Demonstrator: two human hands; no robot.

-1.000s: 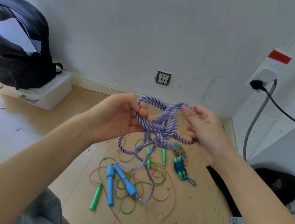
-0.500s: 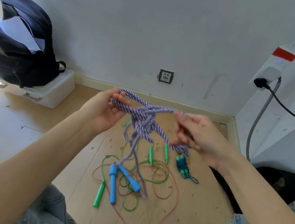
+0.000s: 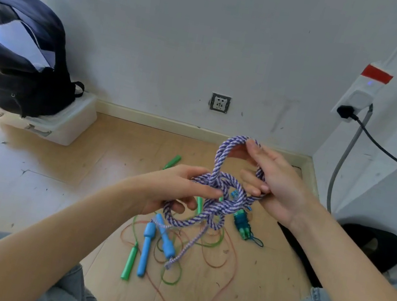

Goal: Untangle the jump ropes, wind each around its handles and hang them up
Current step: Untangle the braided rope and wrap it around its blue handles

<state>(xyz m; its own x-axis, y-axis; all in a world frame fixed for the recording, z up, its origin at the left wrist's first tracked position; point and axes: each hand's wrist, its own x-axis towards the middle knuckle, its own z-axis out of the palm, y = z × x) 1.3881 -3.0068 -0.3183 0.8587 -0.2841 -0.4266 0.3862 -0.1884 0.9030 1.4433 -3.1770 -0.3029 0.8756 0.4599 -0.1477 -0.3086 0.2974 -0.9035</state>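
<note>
Since the frame half a second back, the right hand (image 3: 275, 182) had lifted a loop up and toward the wall, and the left hand (image 3: 180, 189) had dropped lower and moved in toward the knot; before that the two were pulling the strands apart sideways.

State then: the purple-white braided rope (image 3: 219, 204) was held in the air between both hands, above the floor pile. Right hand had fingers curled through the upper loop, thumb and index pinching it at the top. Left hand gripped the lower coils, index finger laid straight across the crossing, other fingers curled under. Knot sat between the hands, not yet open.

The rope's tail ran down to its blue handles (image 3: 157, 244) lying on the wooden floor (image 3: 41, 175), resting over the thin green rope (image 3: 204, 244) and the orange rope (image 3: 227, 282). One green handle (image 3: 129, 261) lay just beside the blue ones; a teal handle pair (image 3: 241, 223) sat near the right wrist.

Step, as I read it: untangling, first rope only. No winding or hanging started.

Next move likely needed: find which strand passes through the upper loop, feed slack back through instead of pulling tight. The handles probably have to go through a loop, so they need lifting clear of the pile.
</note>
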